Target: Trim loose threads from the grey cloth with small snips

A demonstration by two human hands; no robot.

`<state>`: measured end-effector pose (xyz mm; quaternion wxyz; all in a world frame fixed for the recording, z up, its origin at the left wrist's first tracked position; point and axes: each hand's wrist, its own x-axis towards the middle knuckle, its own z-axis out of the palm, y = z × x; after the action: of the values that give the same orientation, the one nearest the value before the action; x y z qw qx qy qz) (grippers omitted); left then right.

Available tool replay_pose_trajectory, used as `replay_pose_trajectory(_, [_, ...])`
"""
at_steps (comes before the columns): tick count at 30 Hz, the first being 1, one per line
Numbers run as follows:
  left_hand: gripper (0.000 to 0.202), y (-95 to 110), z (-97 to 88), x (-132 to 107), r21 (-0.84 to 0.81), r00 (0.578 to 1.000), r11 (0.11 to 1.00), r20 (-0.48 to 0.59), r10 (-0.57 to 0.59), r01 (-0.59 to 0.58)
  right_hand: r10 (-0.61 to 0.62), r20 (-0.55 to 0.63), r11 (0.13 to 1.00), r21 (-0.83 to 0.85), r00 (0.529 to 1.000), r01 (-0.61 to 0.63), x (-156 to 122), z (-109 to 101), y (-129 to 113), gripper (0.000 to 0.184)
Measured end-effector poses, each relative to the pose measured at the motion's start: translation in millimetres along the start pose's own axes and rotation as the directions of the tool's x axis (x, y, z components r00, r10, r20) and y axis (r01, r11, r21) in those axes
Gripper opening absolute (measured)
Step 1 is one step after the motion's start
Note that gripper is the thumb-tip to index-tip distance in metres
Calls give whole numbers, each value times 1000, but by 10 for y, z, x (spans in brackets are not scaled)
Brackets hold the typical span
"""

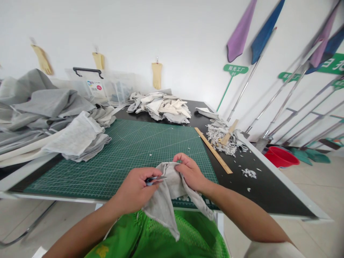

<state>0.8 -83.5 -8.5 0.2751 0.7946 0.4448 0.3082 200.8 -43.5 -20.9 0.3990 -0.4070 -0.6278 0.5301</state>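
My left hand (135,190) grips a small pair of scissors (155,180) with dark blue handles, and their blades are mostly hidden by my fingers. My right hand (189,172) pinches the top of a frayed grey cloth (166,197), which hangs down over the front edge of the table towards my green mesh vest (161,233). The scissors touch the cloth's left edge at my left fingers. Both hands are held just above the green cutting mat (120,161).
A wooden ruler (213,150) lies right of the mat, near a heap of white scraps (219,138). Folded off-white cloth pieces (158,106) lie behind the mat, and grey fabric (43,107) is piled at the left. A clear plastic box (115,87) stands behind it. A red basin (281,157) sits on the floor at right.
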Motion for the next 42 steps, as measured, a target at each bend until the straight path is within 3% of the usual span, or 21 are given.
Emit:
replay_pose_trajectory(5, [21,-107,-120,11,-266,1000,964,8,-19,20,-53,-19,990,-130,998,50,24,-36,-7,14])
replay_pose_trajectory(10, [20,-254,-181,10,-392,985,918,-124,-122,64,-6,21,996,-93,1000,7,32,-46,0,17])
replay_pose_trajectory(12, [20,-270,-198,35,-294,976,952,-172,-135,80,19,50,999,-50,999,-16,30,-46,0,18])
replay_pose_trajectory(14, [20,-269,-209,72,-93,974,989,-185,-128,113,43,79,999,-17,996,-42,28,-45,-1,18])
replay_pose_trajectory(18, [20,-277,-188,125,234,984,957,-91,-153,170,59,105,998,-20,993,-58,18,-40,-12,16])
replay_pose_trajectory(20, [18,-291,-161,117,235,983,956,-95,-157,175,45,110,999,-35,993,-42,11,-35,-21,14])
replay_pose_trajectory(24, [23,-289,-109,47,131,967,990,-254,-25,60,-2,123,999,-43,992,8,-2,-22,-20,13])
replay_pose_trajectory(28, [36,-194,-55,10,178,986,982,-143,89,-63,-71,140,997,-20,988,75,-12,-20,14,13])
replay_pose_trajectory(31, [42,-97,-10,40,237,995,970,-55,79,-64,-130,170,991,7,977,131,-17,-27,38,14])
replay_pose_trajectory(35, [15,-5,35,89,235,998,970,1,64,-62,-176,169,977,-89,970,193,-21,-39,38,16])
replay_pose_trajectory(38, [10,21,64,96,235,999,972,-43,22,-11,-268,147,933,-208,952,294,-42,-51,8,17])
replay_pose_trajectory(42, [11,38,106,91,250,995,966,-92,-44,66,-410,250,828,-301,877,473,-92,-70,-68,27])
